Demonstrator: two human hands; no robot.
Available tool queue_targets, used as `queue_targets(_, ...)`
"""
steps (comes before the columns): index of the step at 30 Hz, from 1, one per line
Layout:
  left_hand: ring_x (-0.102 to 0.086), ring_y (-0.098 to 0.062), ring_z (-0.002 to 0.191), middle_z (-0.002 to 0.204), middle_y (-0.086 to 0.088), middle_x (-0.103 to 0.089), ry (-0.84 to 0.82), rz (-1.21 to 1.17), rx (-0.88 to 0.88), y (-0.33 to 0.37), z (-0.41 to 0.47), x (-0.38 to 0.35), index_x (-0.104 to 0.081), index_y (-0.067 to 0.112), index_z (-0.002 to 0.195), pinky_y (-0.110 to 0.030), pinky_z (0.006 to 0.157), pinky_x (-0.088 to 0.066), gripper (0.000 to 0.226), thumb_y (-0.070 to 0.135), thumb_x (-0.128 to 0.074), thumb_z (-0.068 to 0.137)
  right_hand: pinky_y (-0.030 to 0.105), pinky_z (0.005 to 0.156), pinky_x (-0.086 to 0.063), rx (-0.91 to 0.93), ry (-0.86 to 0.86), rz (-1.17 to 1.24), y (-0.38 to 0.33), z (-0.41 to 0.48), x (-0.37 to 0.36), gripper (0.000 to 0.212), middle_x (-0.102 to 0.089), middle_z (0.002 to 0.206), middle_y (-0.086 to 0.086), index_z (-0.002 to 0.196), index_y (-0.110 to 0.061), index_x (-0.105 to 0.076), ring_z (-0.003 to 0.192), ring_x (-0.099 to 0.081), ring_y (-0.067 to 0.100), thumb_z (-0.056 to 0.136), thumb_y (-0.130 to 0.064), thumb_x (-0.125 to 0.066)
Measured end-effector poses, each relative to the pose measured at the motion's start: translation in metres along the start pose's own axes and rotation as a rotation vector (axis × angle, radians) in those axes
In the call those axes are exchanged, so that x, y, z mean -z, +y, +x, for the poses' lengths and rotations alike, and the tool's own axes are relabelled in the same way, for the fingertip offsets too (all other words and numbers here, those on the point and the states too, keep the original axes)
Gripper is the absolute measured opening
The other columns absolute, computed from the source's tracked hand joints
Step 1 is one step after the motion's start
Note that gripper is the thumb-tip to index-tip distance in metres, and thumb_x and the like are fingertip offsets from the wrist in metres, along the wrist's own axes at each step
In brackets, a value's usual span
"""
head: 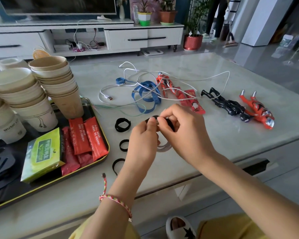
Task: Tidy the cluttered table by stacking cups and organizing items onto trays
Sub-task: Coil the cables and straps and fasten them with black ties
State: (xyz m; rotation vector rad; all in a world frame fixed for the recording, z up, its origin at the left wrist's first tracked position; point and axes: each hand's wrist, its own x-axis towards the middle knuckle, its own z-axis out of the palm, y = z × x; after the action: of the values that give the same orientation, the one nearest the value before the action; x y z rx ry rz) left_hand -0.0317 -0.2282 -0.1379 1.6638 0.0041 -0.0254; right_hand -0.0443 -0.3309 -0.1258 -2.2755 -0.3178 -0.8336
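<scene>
Both hands meet over the table's middle. My left hand (142, 138) and my right hand (181, 130) together pinch a black strap loop (153, 117), with a coiled clear cable (164, 147) hanging below them. Three more black loops (122, 124) lie on the table to the left of my hands. A dark tray (100, 157) at the left holds stacks of paper cups (59, 83), red packets (86, 135) and a green packet (43, 152).
White cables (145, 78) and a blue strap (145, 97) tangle mid-table beside a red figure (165, 84). A black figure (228, 105) and another red figure (259, 111) lie at the right, near the table's edge. Red sachets (192, 100) lie behind my right hand.
</scene>
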Motion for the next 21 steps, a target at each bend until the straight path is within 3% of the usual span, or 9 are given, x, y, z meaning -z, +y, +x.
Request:
queue_targets(3,-0.042,-0.012,0.053,0.054,0.002,-0.046,0.015,-0.065,0.047,0.000,0.000,0.000,-0.048,0.012,0.063,-0.015,0.050,-0.038,0.038,0.027,-0.042,0.098,0.007,0.058,-0.032,0.044,-0.104,0.041,0.001,-0.003,0.003,0.005,-0.040,0.062,-0.022,0.083,-0.005,-0.066,0.057,-0.044,-0.003,0.084,-0.008,-0.062)
queue_targets(5,-0.045,-0.016,0.054,0.047,0.004,-0.046,-0.008,-0.182,0.131,0.002,0.001,0.001,-0.049,0.010,0.060,-0.030,0.069,-0.048,0.041,0.028,-0.044,0.097,0.008,0.059,-0.032,0.040,-0.153,0.081,0.004,-0.005,0.004,0.006,-0.043,0.063,-0.023,0.088,-0.007,-0.067,0.059,-0.046,-0.004,0.085,-0.008,-0.062)
queue_targets(7,-0.045,-0.019,0.054,0.043,0.005,-0.044,-0.027,-0.254,0.182,0.003,0.001,0.002,-0.048,0.011,0.057,-0.040,0.077,-0.046,0.045,0.032,-0.044,0.096,0.010,0.061,-0.036,0.066,-0.167,0.074,0.006,-0.008,0.005,0.009,-0.052,0.071,-0.017,0.091,-0.008,-0.067,0.062,-0.048,-0.001,0.085,-0.007,-0.062)
queue_targets(10,-0.049,-0.020,0.059,0.053,-0.003,-0.050,0.011,-0.228,0.183,0.003,0.001,0.001,-0.051,0.011,0.061,-0.032,0.067,-0.040,0.043,0.034,-0.044,0.096,0.020,0.064,-0.045,0.092,-0.169,0.082,0.006,-0.013,0.004,0.012,-0.064,0.081,-0.001,0.094,-0.008,-0.068,0.069,-0.054,0.006,0.084,-0.009,-0.061)
queue_targets(14,-0.048,-0.019,0.058,0.052,-0.002,-0.051,0.037,-0.257,0.217,0.003,0.003,0.003,-0.052,0.011,0.062,-0.030,0.064,-0.038,0.035,0.026,-0.046,0.093,0.011,0.069,-0.042,0.098,-0.204,0.121,0.001,-0.018,0.003,0.018,-0.062,0.085,-0.005,0.102,-0.008,-0.068,0.075,-0.053,0.001,0.087,-0.012,-0.059)
queue_targets(17,-0.049,-0.022,0.064,0.056,-0.004,-0.052,0.029,-0.246,0.206,0.004,0.004,0.006,-0.053,0.010,0.066,-0.034,0.071,-0.039,0.033,0.027,-0.048,0.094,0.006,0.071,-0.040,-0.029,-0.249,0.288,-0.003,-0.019,0.005,0.023,-0.060,0.085,-0.013,0.109,-0.008,-0.067,0.076,-0.056,-0.004,0.091,-0.009,-0.054)
queue_targets(21,-0.040,-0.017,0.049,0.036,0.007,-0.043,0.026,-0.164,0.158,0.003,0.005,0.008,-0.048,0.012,0.059,-0.030,0.060,-0.033,0.038,0.026,-0.048,0.094,0.010,0.059,-0.041,-0.257,-0.354,0.452,-0.001,-0.012,0.014,0.026,-0.064,0.075,-0.014,0.106,-0.016,-0.070,0.058,-0.056,0.002,0.088,-0.002,-0.057)
